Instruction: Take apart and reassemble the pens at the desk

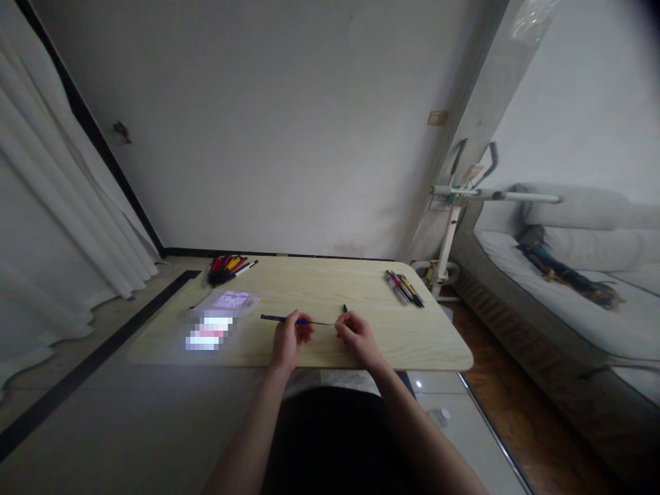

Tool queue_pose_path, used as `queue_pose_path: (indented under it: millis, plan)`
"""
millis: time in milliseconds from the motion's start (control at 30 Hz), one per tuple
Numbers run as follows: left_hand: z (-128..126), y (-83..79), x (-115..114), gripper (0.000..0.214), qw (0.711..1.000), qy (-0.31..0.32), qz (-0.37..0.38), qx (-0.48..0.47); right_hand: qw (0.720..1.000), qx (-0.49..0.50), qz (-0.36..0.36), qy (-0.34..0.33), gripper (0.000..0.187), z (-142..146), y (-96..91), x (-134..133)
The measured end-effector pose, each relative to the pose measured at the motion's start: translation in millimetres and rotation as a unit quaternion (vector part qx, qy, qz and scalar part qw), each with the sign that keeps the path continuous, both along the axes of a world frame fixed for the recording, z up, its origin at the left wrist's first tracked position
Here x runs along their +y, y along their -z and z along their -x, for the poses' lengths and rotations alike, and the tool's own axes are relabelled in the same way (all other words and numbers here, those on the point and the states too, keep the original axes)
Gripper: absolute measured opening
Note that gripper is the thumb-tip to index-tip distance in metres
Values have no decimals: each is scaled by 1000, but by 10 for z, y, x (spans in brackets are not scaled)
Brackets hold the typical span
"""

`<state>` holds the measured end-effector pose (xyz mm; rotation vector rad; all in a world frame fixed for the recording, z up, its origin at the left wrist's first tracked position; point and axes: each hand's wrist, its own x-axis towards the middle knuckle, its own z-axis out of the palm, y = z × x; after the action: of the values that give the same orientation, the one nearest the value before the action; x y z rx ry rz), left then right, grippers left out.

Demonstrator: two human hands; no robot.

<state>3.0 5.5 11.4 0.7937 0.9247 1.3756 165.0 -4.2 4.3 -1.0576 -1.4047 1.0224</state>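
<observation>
My left hand (290, 338) pinches a dark blue pen barrel (273, 317) just above the near part of the table. A thin pen refill (324, 323) reaches from the barrel's right end towards my right hand (357, 335). The fingertips of that hand are closed on the refill's far end. How deep the refill sits in the barrel cannot be made out. Just beyond my right fingers, a small black piece, perhaps a pen cap (345, 308), lies on the wood.
The pale wooden table (309, 282) stands against the wall. A heap of coloured pens (227, 269) lies at its back left, several more pens (403, 289) at the right. Clear plastic packaging (232, 300) and a bright blurred-out patch (209, 333) are left. A sofa (567, 275) stands further right.
</observation>
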Motion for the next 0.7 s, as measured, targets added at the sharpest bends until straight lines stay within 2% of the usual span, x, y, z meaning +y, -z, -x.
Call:
queue_pose_path:
  millis: [700]
  plan:
    - [8, 18, 2, 28, 1000, -7, -11, -23, 1000, 14, -3, -4, 12, 0, -18, -11]
